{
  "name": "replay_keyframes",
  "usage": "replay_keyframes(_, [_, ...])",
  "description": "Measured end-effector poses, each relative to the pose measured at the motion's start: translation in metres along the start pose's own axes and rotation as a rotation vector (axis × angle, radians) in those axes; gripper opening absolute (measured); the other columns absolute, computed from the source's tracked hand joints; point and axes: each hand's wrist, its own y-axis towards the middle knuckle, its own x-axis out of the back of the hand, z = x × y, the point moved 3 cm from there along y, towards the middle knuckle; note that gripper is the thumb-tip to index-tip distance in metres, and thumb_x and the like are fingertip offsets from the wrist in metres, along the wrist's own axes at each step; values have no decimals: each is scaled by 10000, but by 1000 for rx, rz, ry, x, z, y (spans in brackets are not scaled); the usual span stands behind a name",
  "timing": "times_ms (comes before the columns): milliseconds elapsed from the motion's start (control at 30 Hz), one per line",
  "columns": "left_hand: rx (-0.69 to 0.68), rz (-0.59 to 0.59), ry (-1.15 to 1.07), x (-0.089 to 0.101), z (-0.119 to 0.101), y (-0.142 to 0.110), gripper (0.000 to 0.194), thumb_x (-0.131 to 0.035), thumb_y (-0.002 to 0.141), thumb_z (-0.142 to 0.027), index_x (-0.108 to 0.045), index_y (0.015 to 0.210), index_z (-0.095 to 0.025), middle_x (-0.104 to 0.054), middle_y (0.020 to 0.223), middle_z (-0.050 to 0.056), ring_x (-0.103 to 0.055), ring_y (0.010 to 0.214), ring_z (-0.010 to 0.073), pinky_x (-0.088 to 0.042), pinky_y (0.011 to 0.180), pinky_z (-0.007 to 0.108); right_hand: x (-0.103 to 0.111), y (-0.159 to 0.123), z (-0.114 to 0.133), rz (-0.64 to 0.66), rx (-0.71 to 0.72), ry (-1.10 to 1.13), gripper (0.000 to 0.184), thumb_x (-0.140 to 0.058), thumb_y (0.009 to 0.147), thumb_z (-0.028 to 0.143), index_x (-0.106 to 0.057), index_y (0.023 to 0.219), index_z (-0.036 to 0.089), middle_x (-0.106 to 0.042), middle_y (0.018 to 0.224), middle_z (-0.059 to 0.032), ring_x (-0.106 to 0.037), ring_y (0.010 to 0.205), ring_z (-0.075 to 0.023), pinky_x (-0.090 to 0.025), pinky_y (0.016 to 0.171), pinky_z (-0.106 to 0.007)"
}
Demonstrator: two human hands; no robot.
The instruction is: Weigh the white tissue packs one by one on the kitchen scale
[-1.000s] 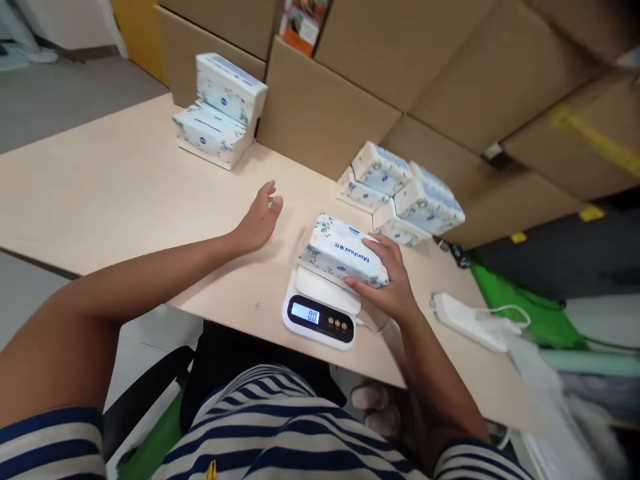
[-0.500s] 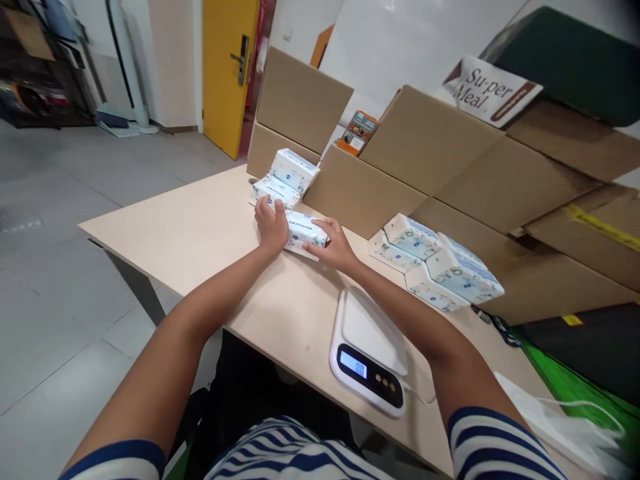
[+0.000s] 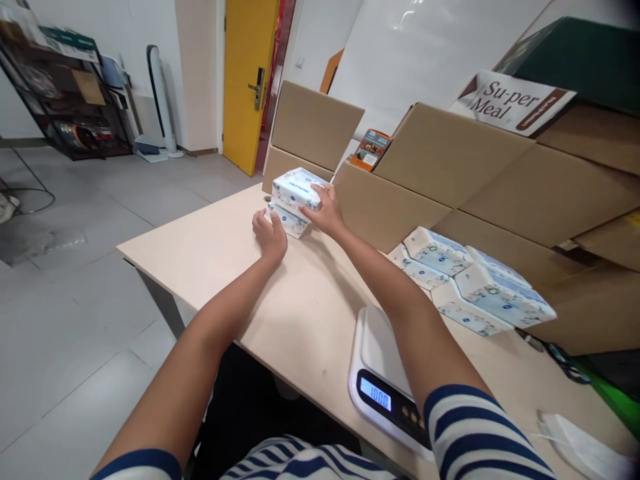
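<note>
my right hand [image 3: 325, 208] holds the upper tissue pack [image 3: 295, 190], my fingers spread over its top and my thumb low against its near side, at the end closer to me. that pack lies flat, print up, directly above the lower tissue pack [image 3: 290, 222], towards the far end of the table [image 3: 310, 320] and close to the cardboard boxes [image 3: 390, 207]. whether its full weight is on the one below, i can't tell.

my left hand [image 3: 270, 235] is at the near left side of the lower tissue pack, holding nothing, fingers loosely curled and parted from the thumb, which points up. it's right beside the pack's face, though i can't make out if my thumb touches it.

nearer my body, the digital scale [image 3: 383, 343] sits by the table's edge with a bare white platform, partly hidden under my right forearm. its lit display [image 3: 376, 395] seems to read 100.0. past that forearm, the other tissue packs [image 3: 505, 287] are stacked two high against the boxes. an orange booklet [image 3: 370, 150] stands tilted between the boxes, and the yellow door [image 3: 245, 87] is well apart, across the floor beyond the table.
</note>
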Motion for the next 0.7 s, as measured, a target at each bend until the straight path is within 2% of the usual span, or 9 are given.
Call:
replay_keyframes(100, [-22,37,58,1,1,-5,441,-491,1144,-504,-598,1445,-200,-512,1712,244,-455,1676,363,-328,1440,594,-13,10,1,55,-13,-22,785,-799,930,541,-609,1599,178,-484,1736,-261,-368,1686,-460,-316,1412,-688])
replay_keyframes(167, [-34,57,87,2,1,-5,417,-499,1141,-472,-602,1442,-202,-534,1697,240,-461,1670,359,-336,1436,590,-12,9,-2,66,2,-40,769,-775,945,543,-608,1594,165,-464,1760,-274,-319,1706,-492,-329,1377,-751])
replay_keyframes(233, [-42,78,118,3,-2,-5,406,-502,1143,-444,-603,1447,-195,-531,1701,238,-451,1678,350,-328,1443,564,-2,1,-6,76,50,-59,706,-740,972,518,-628,1570,160,-471,1770,-266,-372,1685,-480,-374,1354,-735])
replay_keyframes(333, [-43,117,169,3,-6,-3,405,-504,1148,-412,-600,1461,-174,-512,1716,239,-442,1685,335,-316,1451,513,31,-21,-23,79,127,-93,573,-675,1015,495,-681,1503,194,-617,1672,-217,-558,1560,-424,-446,1316,-668])
replay_keyframes(433, [-39,161,221,1,-12,0,374,-485,1157,-359,-593,1460,-169,-512,1715,223,-433,1684,308,-301,1454,479,84,-57,-57,36,125,-181,514,-641,1032,560,-727,1410,223,-740,1537,-175,-659,1445,-394,-493,1253,-639])
replay_keyframes(500, [-25,186,252,-2,-15,3,336,-470,1154,-294,-600,1423,-142,-517,1692,238,-417,1683,311,-271,1459,492,131,-86,-86,-11,59,-258,467,-639,1034,552,-756,1342,220,-787,1469,-167,-695,1384,-382,-494,1238,-625])
replay_keyframes(600, [-4,222,281,-7,-20,8,279,-453,1148,-232,-611,1324,-84,-488,1665,299,-376,1681,356,-221,1460,554,218,-132,-137,-181,-179,-364,449,-620,1056,462,-757,1381,185,-748,1536,-202,-644,1462,-386,-411,1316,-607])
replay_keyframes(700, [-5,236,280,-12,-22,13,233,-430,1165,-221,-570,1304,-98,-428,1667,298,-366,1666,346,-242,1444,587,298,-180,-188,-406,-505,-436,587,-542,1083,404,-643,1557,73,-594,1676,-288,-495,1612,-412,-301,1385,-608])
